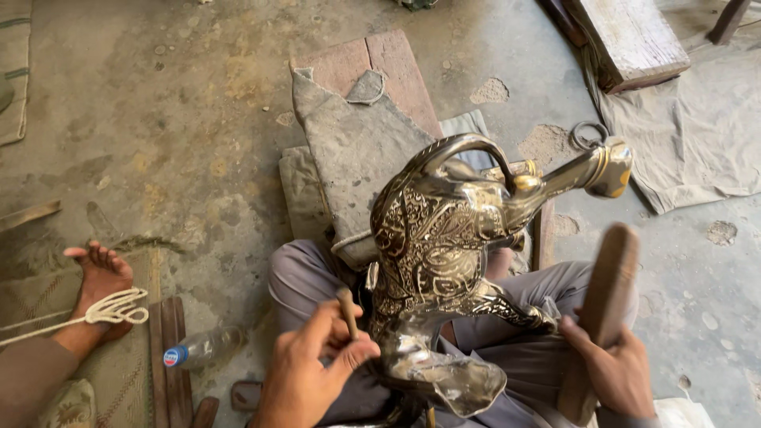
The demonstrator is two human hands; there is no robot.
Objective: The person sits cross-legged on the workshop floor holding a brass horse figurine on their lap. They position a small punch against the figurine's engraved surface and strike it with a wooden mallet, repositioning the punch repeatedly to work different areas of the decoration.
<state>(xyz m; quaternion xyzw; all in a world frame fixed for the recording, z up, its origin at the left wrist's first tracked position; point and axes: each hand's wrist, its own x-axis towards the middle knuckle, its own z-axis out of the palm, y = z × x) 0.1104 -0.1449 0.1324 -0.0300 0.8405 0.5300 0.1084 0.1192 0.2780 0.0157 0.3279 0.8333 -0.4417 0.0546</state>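
Observation:
A large engraved silver-coloured metal jug (pixel 444 254) with a curved handle and a long spout lies tilted across my lap, its base toward me. My left hand (pixel 305 372) holds a small metal chisel (pixel 347 311), whose tip is against the jug's side. My right hand (pixel 614 368) grips a dark wooden mallet (pixel 604 305), raised upright to the right of the jug.
A grey cloth (pixel 357 150) covers a wooden block in front of my knees. Another person's bare foot (pixel 99 281) with a loop of white rope (pixel 119 307) is at the left. A plastic bottle (pixel 202 347) lies on the concrete floor. A wooden bench (pixel 630 40) stands at the top right.

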